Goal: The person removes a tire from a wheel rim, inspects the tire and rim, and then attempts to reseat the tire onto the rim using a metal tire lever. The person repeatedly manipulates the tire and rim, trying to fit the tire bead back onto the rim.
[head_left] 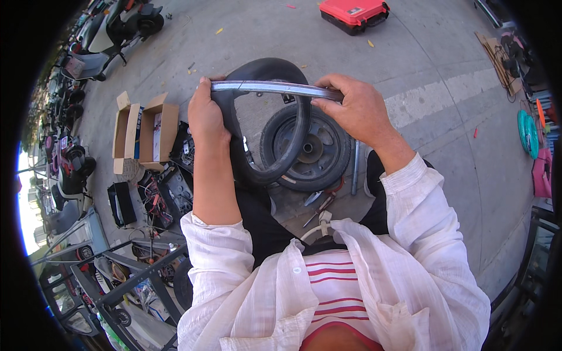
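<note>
Between my hands stretches a long, flat silver metal bar [266,87], roughly level. My left hand [209,114] is closed round its left end, and my right hand [358,108] pinches the right end between thumb and fingers. Just behind the bar is a smooth black rubber ring [300,126], which looks like an inner tube; its left side comes close to my left wrist. Whether it touches the bar I cannot tell. Below, a wheel with its tyre [336,167] lies on the ground between my legs, partly covered by the ring.
Another metal bar [355,169] and a screwdriver [321,209] lie by the wheel. At left are open cardboard boxes [165,131], a black tray [121,205] and tangled parts. A red case [354,13] sits far ahead; scooters [111,32] stand at far left, a metal frame [126,286] at lower left.
</note>
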Demonstrator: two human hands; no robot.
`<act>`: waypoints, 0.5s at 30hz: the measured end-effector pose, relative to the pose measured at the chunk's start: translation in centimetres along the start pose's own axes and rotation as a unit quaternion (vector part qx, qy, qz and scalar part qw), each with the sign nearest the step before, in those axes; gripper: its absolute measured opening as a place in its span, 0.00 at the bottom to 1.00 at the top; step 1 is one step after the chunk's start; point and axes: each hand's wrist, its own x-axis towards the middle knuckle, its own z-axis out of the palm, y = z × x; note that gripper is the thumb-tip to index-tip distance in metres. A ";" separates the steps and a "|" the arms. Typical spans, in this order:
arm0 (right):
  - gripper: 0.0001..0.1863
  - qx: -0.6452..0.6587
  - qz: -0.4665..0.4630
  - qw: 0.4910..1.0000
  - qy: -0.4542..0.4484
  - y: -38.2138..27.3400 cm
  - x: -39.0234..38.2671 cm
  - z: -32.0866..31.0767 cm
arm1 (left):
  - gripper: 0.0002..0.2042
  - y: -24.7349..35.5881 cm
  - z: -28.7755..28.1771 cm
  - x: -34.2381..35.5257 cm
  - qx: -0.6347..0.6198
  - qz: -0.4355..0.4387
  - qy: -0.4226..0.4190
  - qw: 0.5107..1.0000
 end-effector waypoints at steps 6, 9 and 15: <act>0.12 -0.036 -0.067 0.996 0.042 0.6 -0.1 0.2 | 0.20 -0.6 -0.2 0.1 0.000 0.022 0.003 1.000; 0.13 -0.047 -0.078 0.995 0.050 0.8 -0.1 0.2 | 0.20 -0.6 -0.1 0.2 0.011 0.030 0.002 0.999; 0.12 -0.052 -0.074 0.995 0.039 1.0 -0.1 0.3 | 0.20 -0.3 0.8 -0.5 -0.004 0.021 -0.011 1.000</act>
